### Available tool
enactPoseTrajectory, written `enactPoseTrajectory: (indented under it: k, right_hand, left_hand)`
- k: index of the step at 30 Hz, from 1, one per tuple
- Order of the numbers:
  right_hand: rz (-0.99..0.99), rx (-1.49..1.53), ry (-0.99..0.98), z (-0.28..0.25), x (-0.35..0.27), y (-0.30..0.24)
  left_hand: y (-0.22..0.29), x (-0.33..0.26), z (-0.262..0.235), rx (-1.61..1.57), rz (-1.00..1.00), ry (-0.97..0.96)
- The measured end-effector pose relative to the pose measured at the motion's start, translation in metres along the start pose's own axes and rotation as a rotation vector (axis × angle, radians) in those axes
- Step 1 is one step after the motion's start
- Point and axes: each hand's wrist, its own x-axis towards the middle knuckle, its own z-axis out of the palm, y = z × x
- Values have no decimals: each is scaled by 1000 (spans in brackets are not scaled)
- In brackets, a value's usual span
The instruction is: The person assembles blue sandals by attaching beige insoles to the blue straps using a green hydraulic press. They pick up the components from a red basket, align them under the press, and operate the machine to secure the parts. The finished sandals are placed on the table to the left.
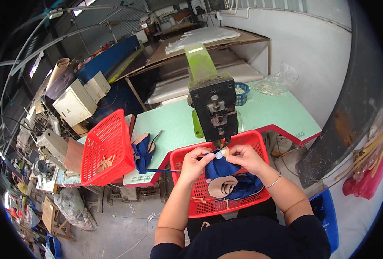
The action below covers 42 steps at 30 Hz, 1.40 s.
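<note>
Just below the black machine head (213,101), both hands pinch one dark blue fabric piece (219,168). A small pale strip (221,154) lies at its upper edge, between the fingertips. My left hand (195,163) is closed on the left side of the piece. My right hand (246,158) grips the right side near the pale strip, a thin ring round that wrist. Under the hands, a red plastic basket (205,211) holds more blue pieces (247,185) and several beige pieces (219,186). The fingers partly hide the machine's lower tip.
The machine's green arm (200,62) rises from a pale green table (269,112) with a red edge. Left of it stand another red basket (109,146) and loose blue pieces (143,151). A small blue basket (242,94) sits behind the head. A dark column (340,116) stands right.
</note>
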Motion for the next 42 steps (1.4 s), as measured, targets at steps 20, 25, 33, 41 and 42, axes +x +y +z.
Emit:
enactPoseTrajectory:
  k: [20, 25, 33, 41, 42]
  right_hand:
    - [-616, -1063, 147, 20, -32, -3]
    - [206, -88, -167, -11, -44, 15]
    - [-77, -189, 99, -17, -41, 9]
    - [8, 81, 110, -14, -36, -16]
    - [16, 80, 103, -14, -36, -17]
  left_hand:
    - [-28, -26, 27, 466, 179, 226]
    - [-51, -36, 31, 317, 218, 203]
    - [-27, -25, 44, 58, 60, 56]
    - [-9, -14, 53, -77, -5, 205]
    - [-12, -13, 54, -84, 17, 219]
